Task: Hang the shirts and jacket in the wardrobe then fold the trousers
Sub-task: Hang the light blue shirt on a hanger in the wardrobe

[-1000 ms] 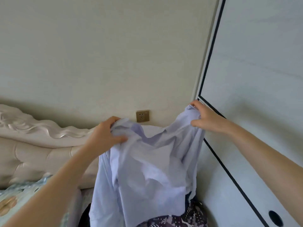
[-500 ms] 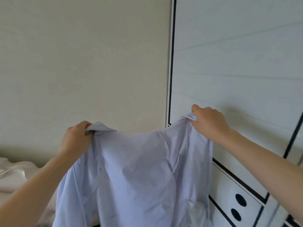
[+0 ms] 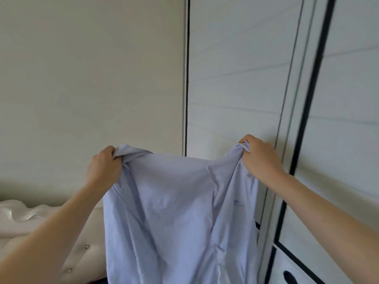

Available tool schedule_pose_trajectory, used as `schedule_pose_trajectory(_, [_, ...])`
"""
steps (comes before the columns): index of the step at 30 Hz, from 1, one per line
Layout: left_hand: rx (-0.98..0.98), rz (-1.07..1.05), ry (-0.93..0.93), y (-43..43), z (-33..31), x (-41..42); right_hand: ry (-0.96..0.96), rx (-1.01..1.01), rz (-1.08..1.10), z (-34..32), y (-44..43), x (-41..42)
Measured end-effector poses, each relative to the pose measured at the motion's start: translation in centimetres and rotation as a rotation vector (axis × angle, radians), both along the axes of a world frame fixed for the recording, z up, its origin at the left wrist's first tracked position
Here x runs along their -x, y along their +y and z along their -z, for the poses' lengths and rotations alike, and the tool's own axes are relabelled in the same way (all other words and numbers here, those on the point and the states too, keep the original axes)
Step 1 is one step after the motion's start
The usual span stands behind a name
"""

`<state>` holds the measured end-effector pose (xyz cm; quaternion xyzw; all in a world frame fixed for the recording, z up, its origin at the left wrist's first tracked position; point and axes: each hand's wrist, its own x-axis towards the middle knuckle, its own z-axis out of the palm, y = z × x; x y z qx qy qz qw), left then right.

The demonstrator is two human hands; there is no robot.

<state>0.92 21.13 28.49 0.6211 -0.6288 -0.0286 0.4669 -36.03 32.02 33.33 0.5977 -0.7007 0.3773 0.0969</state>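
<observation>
A light blue shirt (image 3: 174, 212) hangs spread in front of me, held up by its top edge. My left hand (image 3: 104, 169) grips the shirt's left top corner in a fist. My right hand (image 3: 258, 156) grips the right top corner, close to the white wardrobe (image 3: 235, 78). The shirt's lower part runs out of the frame at the bottom. The wardrobe doors with black trim are closed.
A plain cream wall (image 3: 92, 78) fills the left side. The padded cream headboard (image 3: 24, 218) of a bed sits at the lower left. Round holes (image 3: 289, 276) show in a wardrobe drawer front at the lower right.
My hands have pulled apart and stretched the shirt flat. The view has turned right toward the wardrobe, and the wall socket has left the view.
</observation>
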Motion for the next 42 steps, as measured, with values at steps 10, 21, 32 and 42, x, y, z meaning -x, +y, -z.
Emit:
schedule_pose_trajectory(10, [-0.016,0.076,0.120,9.6,3.9,8.0,-0.137,-0.079,-0.120,3.8,11.7,2.6])
schedule_pose_trajectory(21, [-0.146,0.282,0.076,14.0,6.3,15.5,0.276,-0.165,0.016,5.2,22.6,7.2])
schedule_pose_trajectory(32, [-0.187,0.675,-0.018,13.6,7.1,24.7,0.425,-0.363,0.177,6.2,28.8,10.8])
schedule_pose_trajectory(42, [-0.295,0.973,-0.221,16.0,10.7,31.0,0.521,-0.513,0.338,10.6,34.5,11.6])
